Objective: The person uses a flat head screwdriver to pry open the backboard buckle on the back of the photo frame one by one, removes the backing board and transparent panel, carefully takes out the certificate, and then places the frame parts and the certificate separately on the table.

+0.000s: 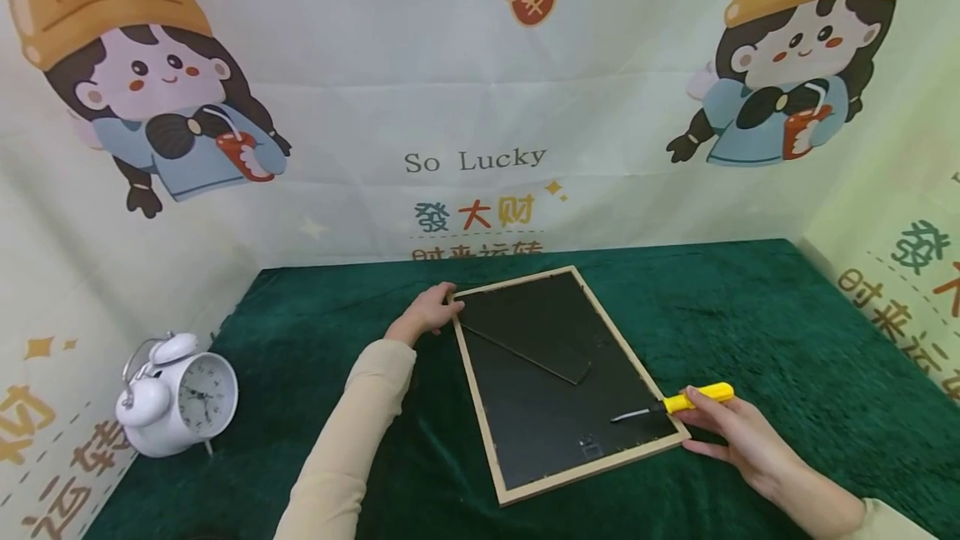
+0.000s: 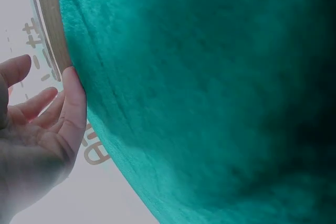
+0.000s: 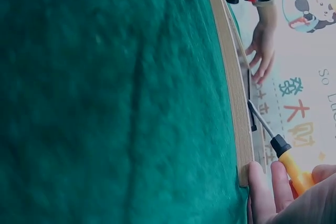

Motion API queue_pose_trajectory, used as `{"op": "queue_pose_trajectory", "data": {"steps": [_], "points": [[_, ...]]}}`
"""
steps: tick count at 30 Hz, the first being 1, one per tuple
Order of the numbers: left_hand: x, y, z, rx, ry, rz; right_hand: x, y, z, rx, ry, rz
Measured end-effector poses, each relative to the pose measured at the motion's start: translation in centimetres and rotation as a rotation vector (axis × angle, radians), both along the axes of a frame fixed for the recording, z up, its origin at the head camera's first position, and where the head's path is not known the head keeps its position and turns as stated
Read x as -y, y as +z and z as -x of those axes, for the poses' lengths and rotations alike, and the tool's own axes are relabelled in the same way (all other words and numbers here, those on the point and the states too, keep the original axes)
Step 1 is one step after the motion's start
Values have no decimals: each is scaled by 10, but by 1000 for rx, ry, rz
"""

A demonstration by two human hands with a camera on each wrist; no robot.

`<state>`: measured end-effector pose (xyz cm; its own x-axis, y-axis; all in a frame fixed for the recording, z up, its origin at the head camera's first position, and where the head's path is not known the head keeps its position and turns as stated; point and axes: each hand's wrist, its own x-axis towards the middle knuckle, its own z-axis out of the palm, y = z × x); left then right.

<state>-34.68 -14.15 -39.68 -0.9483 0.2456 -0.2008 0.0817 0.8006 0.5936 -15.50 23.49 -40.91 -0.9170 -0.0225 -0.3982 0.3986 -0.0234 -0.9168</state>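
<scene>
A picture frame [image 1: 485, 442] with a light wood border and a black backing [image 1: 525, 407] lies back side up, tilted across the green cloth. My left hand [image 1: 431, 309] is at its far left corner; in the left wrist view the fingers [image 2: 74, 95] touch the corner while the thumb stands apart. My right hand [image 1: 738, 437] holds a yellow-handled screwdriver [image 1: 701, 397] above the near right corner, the lower fingers beside the border. The metal shaft points left over the backing. A thin stand leg [image 1: 517, 352] lies across the backing.
A white twin-bell alarm clock [image 1: 176, 398] stands on the left of the green cloth [image 1: 787, 340]. Behind the table hangs a printed backdrop [image 1: 480, 107], which continues along both sides.
</scene>
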Motion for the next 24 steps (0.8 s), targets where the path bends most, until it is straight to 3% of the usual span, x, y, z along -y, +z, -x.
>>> {"op": "queue_pose_trajectory", "data": {"steps": [3, 8, 15, 24], "points": [[8, -1, -2, -26, -11, -1, -2, 1, 5, -15, 0, -25], [27, 0, -13, -35, -99, -34, -9, 4, 16, -46, -1, -60], [51, 1, -37, 8, -153, -73, -16, 6, 36, -102, 6, -110], [67, -2, -69, 45, -207, -105, -23, 2, 67, -175, 49, -181]]}}
